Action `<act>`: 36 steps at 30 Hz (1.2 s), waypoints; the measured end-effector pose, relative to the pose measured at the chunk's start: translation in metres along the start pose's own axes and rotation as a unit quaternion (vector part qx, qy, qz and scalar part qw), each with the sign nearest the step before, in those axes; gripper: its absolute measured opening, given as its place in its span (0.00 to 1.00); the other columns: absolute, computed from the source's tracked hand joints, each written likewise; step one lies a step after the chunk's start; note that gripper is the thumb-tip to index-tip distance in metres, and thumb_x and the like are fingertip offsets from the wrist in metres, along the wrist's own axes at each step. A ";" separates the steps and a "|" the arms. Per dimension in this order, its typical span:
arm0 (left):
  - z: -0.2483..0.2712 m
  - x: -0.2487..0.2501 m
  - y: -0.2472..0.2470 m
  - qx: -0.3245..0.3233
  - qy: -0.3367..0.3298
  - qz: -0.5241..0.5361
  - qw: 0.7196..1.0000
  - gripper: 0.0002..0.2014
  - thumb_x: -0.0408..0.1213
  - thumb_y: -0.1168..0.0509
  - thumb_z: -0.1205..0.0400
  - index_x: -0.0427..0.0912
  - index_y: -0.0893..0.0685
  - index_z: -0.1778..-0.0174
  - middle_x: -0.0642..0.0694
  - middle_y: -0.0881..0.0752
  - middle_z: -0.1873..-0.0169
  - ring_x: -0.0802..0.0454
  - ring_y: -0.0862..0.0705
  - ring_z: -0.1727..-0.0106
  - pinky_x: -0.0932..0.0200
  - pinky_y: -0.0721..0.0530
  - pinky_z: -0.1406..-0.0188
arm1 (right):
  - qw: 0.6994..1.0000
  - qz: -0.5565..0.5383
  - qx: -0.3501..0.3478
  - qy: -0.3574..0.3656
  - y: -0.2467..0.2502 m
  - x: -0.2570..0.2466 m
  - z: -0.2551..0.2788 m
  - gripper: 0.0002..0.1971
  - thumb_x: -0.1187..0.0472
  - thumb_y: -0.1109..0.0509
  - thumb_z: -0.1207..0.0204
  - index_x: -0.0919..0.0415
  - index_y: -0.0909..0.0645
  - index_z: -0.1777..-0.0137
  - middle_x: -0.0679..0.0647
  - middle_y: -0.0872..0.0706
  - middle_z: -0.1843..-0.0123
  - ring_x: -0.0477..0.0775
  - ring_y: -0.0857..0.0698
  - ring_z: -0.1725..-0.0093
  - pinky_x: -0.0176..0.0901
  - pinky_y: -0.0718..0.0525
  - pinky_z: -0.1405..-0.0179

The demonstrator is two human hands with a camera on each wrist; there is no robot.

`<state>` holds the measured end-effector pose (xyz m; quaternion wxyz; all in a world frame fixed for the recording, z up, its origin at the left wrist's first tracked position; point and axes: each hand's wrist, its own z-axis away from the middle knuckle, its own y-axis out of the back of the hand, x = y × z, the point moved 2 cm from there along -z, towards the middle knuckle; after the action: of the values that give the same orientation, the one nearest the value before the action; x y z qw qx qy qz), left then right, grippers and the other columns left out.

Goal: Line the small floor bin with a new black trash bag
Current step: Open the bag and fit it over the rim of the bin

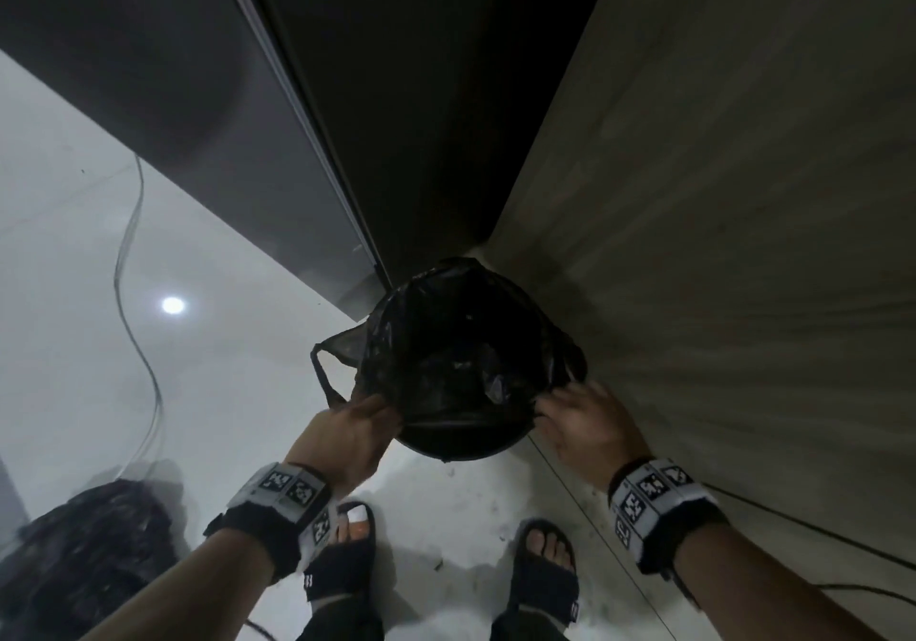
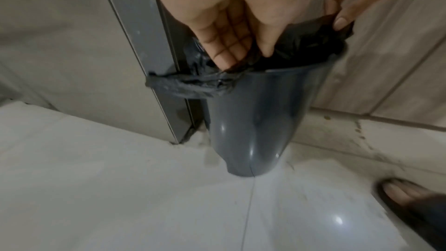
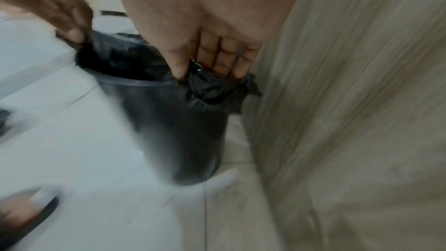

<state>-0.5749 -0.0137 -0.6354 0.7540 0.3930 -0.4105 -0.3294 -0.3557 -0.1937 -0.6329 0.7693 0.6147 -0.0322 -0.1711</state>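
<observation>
A small dark grey floor bin [image 1: 458,442] [image 2: 253,121] [image 3: 173,131] stands in the corner between a grey appliance and a wood-grain wall. A black trash bag [image 1: 446,343] [image 2: 301,49] [image 3: 125,60] sits inside it, its mouth spread over the far rim. My left hand [image 1: 369,415] [image 2: 241,51] pinches the bag's edge at the near left rim, where a bag handle loop [image 1: 329,363] [image 2: 188,85] sticks out. My right hand [image 1: 557,410] [image 3: 210,68] pinches bunched bag plastic at the near right rim, close to the wall.
The grey appliance [image 1: 198,110] stands left of the bin, the wood-grain wall [image 1: 718,244] to the right. A full black bag [image 1: 84,556] lies on the white tile floor at lower left. A thin cable [image 1: 131,293] runs across the floor. My sandalled feet [image 1: 543,571] stand just behind the bin.
</observation>
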 end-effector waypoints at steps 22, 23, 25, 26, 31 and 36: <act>0.001 -0.017 0.002 0.209 0.407 0.435 0.776 0.10 0.40 0.34 0.23 0.46 0.12 0.49 0.46 0.11 0.58 0.42 0.13 0.54 0.50 0.16 0.49 | 0.628 -0.617 0.114 -0.460 -0.028 0.006 0.004 0.11 0.67 0.34 0.22 0.52 0.20 0.45 0.55 0.14 0.44 0.59 0.16 0.41 0.53 0.20 0.40; -0.010 -0.020 -0.002 0.185 0.419 0.497 0.737 0.14 0.47 0.32 0.24 0.48 0.12 0.46 0.46 0.10 0.53 0.43 0.13 0.50 0.47 0.16 0.42 | 0.609 -0.650 0.085 -0.446 -0.026 0.004 -0.006 0.10 0.63 0.34 0.20 0.53 0.20 0.41 0.56 0.14 0.42 0.60 0.16 0.39 0.55 0.20 0.38; -0.028 -0.036 -0.033 0.086 0.439 0.560 0.697 0.28 0.67 0.34 0.32 0.52 0.13 0.43 0.46 0.11 0.45 0.42 0.14 0.43 0.41 0.20 0.33 | 0.600 -0.670 0.025 -0.436 -0.030 0.001 -0.022 0.18 0.48 0.33 0.21 0.52 0.20 0.34 0.55 0.16 0.34 0.60 0.17 0.35 0.58 0.21 0.32; -0.036 -0.051 -0.059 0.044 0.447 0.579 0.680 0.36 0.75 0.35 0.37 0.54 0.14 0.41 0.46 0.12 0.40 0.42 0.15 0.39 0.40 0.22 0.30 | 0.607 -0.663 -0.011 -0.438 -0.036 -0.002 -0.027 0.25 0.38 0.33 0.25 0.49 0.21 0.32 0.52 0.17 0.31 0.58 0.18 0.34 0.60 0.23 0.29; -0.053 -0.046 -0.051 0.073 0.428 0.579 0.690 0.47 0.79 0.40 0.38 0.47 0.19 0.33 0.43 0.17 0.33 0.40 0.20 0.31 0.43 0.27 0.26 | 0.610 -0.665 -0.046 -0.429 -0.031 -0.006 -0.033 0.19 0.37 0.40 0.21 0.43 0.22 0.36 0.46 0.17 0.42 0.53 0.19 0.37 0.49 0.24 0.36; -0.072 -0.020 0.020 0.234 0.257 0.182 0.920 0.22 0.44 0.32 0.24 0.44 0.22 0.34 0.40 0.19 0.38 0.37 0.19 0.38 0.44 0.20 0.39 | 0.877 -0.321 0.053 -0.353 -0.001 0.012 -0.068 0.23 0.51 0.31 0.23 0.59 0.24 0.29 0.58 0.17 0.33 0.61 0.20 0.33 0.47 0.21 0.37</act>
<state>-0.5174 0.0355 -0.6505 0.7671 0.5480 -0.3320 0.0316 -0.3273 -0.1340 -0.6527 0.5760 0.5303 -0.1116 -0.6120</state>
